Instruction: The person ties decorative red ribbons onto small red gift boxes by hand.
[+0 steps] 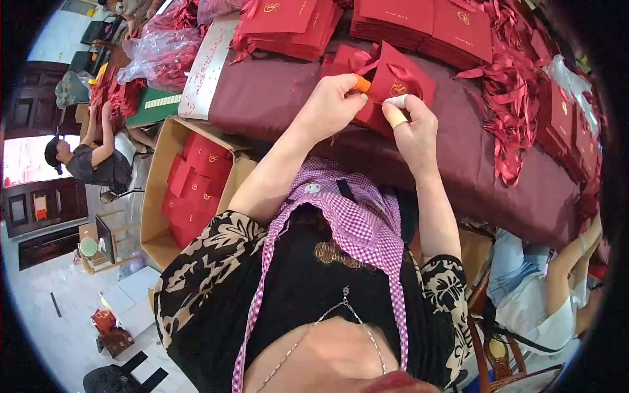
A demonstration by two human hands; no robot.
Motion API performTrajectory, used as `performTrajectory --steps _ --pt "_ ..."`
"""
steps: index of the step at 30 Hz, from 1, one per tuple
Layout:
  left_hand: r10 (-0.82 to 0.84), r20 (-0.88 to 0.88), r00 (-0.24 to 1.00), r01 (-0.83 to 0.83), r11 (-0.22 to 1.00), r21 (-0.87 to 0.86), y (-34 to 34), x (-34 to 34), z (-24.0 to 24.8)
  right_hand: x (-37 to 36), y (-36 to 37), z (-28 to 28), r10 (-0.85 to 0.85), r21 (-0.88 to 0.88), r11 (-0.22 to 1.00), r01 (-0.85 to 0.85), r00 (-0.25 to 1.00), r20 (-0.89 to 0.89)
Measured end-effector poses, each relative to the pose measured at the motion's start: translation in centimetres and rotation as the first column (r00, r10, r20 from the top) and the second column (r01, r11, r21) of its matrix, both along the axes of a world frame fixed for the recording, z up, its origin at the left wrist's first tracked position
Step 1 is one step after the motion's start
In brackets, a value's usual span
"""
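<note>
In front of me, a red paper gift bag [416, 72] with a red ribbon [397, 71] lies at the near edge of the cloth-covered table. My left hand [333, 108], an orange cover on one fingertip, is closed in a pinch over the bag's left side. Close by on the right, my right hand [417, 128] is also pinched, with a white cover and a yellow cover on its fingers. A small gap parts the two hands, and red paper shows between them. Whatever sits between the fingertips is too small to make out.
Stacks of red bags [278, 19] stand along the far side of the table [262, 88]. Loose red ribbons [511, 105] hang at the right. A cardboard box [154, 203] holding red bags stands left of me. Other people [98, 157] sit at left and right.
</note>
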State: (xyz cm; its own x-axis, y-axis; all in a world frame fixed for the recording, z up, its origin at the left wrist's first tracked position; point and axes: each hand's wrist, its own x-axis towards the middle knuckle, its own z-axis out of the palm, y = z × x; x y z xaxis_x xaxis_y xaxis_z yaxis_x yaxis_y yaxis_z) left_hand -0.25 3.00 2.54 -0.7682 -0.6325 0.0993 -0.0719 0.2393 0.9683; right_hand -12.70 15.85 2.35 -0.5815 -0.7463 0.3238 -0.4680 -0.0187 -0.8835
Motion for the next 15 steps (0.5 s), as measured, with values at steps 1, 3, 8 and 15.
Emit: performTrajectory --steps 1,3,8,15 --pt "-0.013 -0.028 1.000 0.013 1.000 0.024 -0.02 0.01 -0.08 0.04 0.03 0.00 0.001 0.005 1.000 -0.001 1.000 0.023" --pt "-0.025 -0.056 0.998 0.028 0.998 0.049 -0.01 0.07 -0.02 0.14 -0.02 0.00 0.001 0.011 1.000 -0.001 0.999 0.046" --pt "-0.024 -0.031 0.999 0.026 0.998 0.057 0.05 0.16 0.10 0.37 -0.44 -0.52 -0.007 -0.044 0.999 0.006 1.000 -0.017" --pt "0.004 -0.016 1.000 -0.004 1.000 0.027 -0.04 0.26 0.16 0.73 -0.84 -0.77 -0.009 -0.057 0.998 0.008 1.000 -0.026"
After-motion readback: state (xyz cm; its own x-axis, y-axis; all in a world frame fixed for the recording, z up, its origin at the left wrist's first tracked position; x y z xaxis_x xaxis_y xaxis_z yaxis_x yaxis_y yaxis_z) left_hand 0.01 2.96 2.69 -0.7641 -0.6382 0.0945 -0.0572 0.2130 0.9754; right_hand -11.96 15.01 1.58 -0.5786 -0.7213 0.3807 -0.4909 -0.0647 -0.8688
